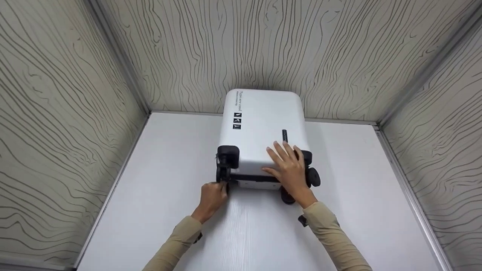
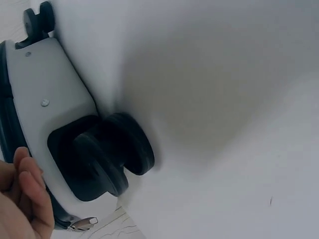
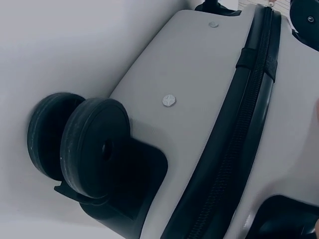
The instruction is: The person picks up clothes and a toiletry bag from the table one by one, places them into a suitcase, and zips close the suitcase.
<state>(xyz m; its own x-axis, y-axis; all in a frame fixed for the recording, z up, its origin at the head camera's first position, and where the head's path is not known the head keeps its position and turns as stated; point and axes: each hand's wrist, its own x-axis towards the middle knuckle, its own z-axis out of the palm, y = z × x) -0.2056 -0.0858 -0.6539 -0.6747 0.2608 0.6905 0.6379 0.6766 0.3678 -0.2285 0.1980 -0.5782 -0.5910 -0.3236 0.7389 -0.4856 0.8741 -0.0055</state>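
A white suitcase (image 1: 263, 124) lies on the white surface, its wheeled end toward me. My left hand (image 1: 213, 196), fingers curled, is at the zip near the left wheels (image 1: 223, 171). It appears to pinch a zipper pull, mostly hidden by the fingers; a bit of metal shows at the fingertip in the right wrist view. Another metal zipper pull (image 2: 83, 224) hangs at the corner in the left wrist view. With fingers spread, my right hand (image 1: 292, 171) rests on the suitcase's near right corner. The black zip (image 3: 239, 129) runs along the wheeled end.
Black double wheels (image 3: 89, 144) jut from the suitcase's corners. Wood-grain patterned panels (image 1: 244, 49) stand behind and at both sides, with metal rails (image 1: 410, 203) along the edges. White tabletop (image 1: 169, 150) surrounds the suitcase.
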